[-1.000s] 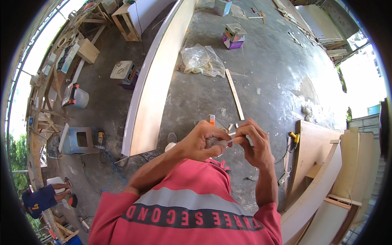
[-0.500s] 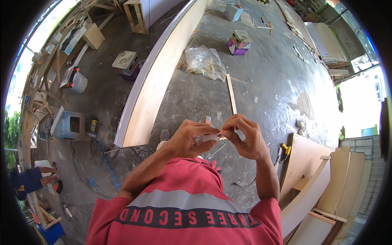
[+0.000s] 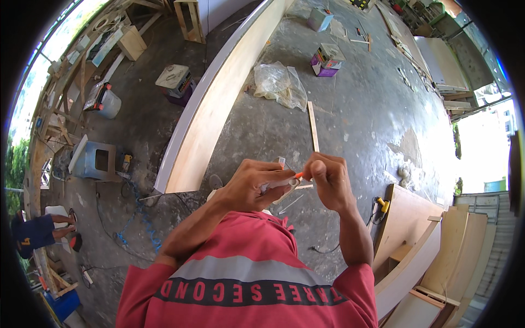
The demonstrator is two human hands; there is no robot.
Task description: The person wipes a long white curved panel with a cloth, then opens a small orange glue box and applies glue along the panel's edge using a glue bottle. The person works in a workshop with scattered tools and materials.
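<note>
Both of my hands meet above the floor in front of my red shirt. My left hand [image 3: 252, 185] is closed around a pale, whitish thing [image 3: 266, 188], mostly hidden by the fingers; its kind is not clear. Right beside it, my right hand [image 3: 329, 181] is closed on a small bright orange piece [image 3: 299, 175], which sticks out toward the left fingertips. Whether the orange piece touches the pale thing I cannot tell. A small whitish block-like end [image 3: 281, 162] shows just past my left fingers.
A long wooden panel [image 3: 210, 126] stands ahead to the left. Beyond my hands are a narrow wood strip [image 3: 313, 127], crumpled clear plastic [image 3: 280, 85] and a tin [image 3: 327, 60]. Boards and a yellow power tool [image 3: 383, 205] are at the right. Another person [image 3: 41, 234] is at far left.
My right hand has turned and curled its fingers, and more of the orange piece now shows. My left hand stays nearly in place. The whole view has shifted slightly.
</note>
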